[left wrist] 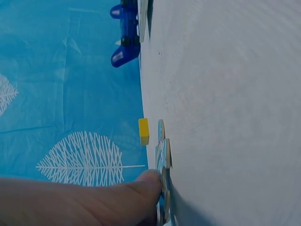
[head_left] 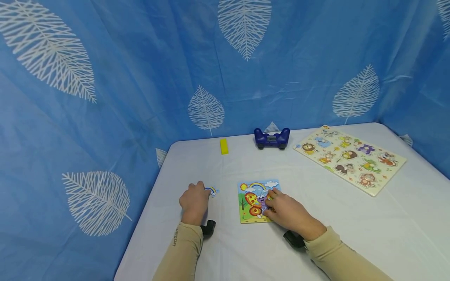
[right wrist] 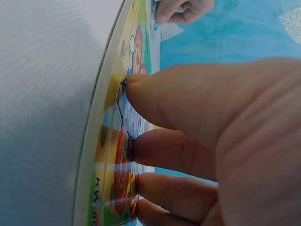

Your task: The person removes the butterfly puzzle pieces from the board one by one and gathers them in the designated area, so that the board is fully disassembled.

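From the head, a white-covered table [head_left: 246,249] is filling the lower part of the view, with a blue curtain [head_left: 147,86] printed with pale leaves hanging behind it and at both sides. A yellow block [head_left: 224,146] and a dark blue controller [head_left: 272,139] are lying near the far edge, and a board of animal pictures [head_left: 356,164] is resting slantwise at the right. The left hand [head_left: 195,201] is pinching a rainbow piece [head_left: 212,191], left of the butterfly puzzle [head_left: 254,220]. The right hand [head_left: 289,212] is resting on that puzzle, its fingers reaching over the picture and covering most of its right side. The near ends of both sleeves [head_left: 184,249] are running out of the frame.

From the left wrist, the table is standing sideways, its pale cloth slightly creased, and the curtain is meeting its edge. The thumb is pressing against the rainbow piece, which is showing almost edge-on, so its print is hard to make out; the other fingers are mostly hiding behind the thumb. The controller is being cut off at the top.

From the right wrist, the cloth is showing its weave beside the puzzle's pale edge. The thumb and fingers are touching the puzzle, extended rather than closing, and are hiding parts of its print. The left hand is appearing, cut off, at the top; what it is pinching is barely showing there.
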### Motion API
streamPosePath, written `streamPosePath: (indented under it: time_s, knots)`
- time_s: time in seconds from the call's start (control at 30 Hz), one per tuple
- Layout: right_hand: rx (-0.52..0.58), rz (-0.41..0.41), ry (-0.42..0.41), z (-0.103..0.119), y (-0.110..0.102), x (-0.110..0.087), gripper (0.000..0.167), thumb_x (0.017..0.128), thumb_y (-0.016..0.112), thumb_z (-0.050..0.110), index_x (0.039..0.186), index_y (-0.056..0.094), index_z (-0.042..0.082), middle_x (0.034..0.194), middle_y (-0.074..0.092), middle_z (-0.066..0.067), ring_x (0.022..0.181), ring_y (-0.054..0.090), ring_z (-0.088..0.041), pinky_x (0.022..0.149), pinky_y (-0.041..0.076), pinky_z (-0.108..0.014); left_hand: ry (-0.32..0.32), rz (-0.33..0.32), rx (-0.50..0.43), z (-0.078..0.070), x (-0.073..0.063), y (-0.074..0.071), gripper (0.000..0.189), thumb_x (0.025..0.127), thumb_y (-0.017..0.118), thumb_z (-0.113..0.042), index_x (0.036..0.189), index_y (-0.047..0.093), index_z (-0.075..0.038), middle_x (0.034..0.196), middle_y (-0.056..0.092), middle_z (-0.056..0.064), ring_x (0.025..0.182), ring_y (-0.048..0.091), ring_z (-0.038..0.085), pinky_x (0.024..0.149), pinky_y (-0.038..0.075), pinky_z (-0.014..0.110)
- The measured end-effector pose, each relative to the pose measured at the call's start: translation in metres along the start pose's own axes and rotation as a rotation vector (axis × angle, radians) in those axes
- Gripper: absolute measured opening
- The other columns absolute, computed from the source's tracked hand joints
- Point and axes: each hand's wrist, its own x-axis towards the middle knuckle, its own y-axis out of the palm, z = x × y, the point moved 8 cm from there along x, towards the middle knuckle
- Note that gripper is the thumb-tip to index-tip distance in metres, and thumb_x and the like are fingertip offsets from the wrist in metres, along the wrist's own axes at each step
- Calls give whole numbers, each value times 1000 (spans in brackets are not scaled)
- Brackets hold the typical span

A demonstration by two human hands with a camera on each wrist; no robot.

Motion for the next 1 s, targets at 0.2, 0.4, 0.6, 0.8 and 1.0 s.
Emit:
streamPosePath:
  time_s: [0.2,0.4,0.6,0.8,1.0]
  knots:
    - [0,0,4,-2,-1,0,34,94,74,22,117,76,-2,140,58,-32,136,50,-52,104,47,-60,-1,4,13,-5,0,-1,30,95,74,-35,92,66,-7,83,59,11,67,64,32,54,50,46]
    - [15,-10,4,-4,-1,-1,34,94,75,22,117,76,-2,140,58,-32,136,50,-53,105,46,-60,9,-41,7,-8,0,-5,31,92,78,-34,94,65,-6,87,60,13,66,63,33,53,49,46]
    - [51,-15,-9,0,1,-1,31,94,74,18,116,75,-4,140,57,-34,135,48,-55,106,45,-61,156,-163,-85,-34,-10,-12,32,91,78,-43,103,70,-15,91,64,4,63,58,17,52,45,32]
    - [73,-10,-18,2,3,-4,33,96,72,17,118,73,-7,143,53,-36,137,44,-58,105,44,-63,564,126,-224,-93,-37,11,49,93,73,-51,134,69,-24,116,64,0,79,58,9,64,46,24]
    - [13,-34,-4,1,3,-8,35,96,73,21,120,73,-5,145,52,-34,137,46,-55,102,46,-65,709,206,-103,-110,-50,27,52,88,75,-56,130,74,-25,114,58,-1,74,53,6,63,47,23]
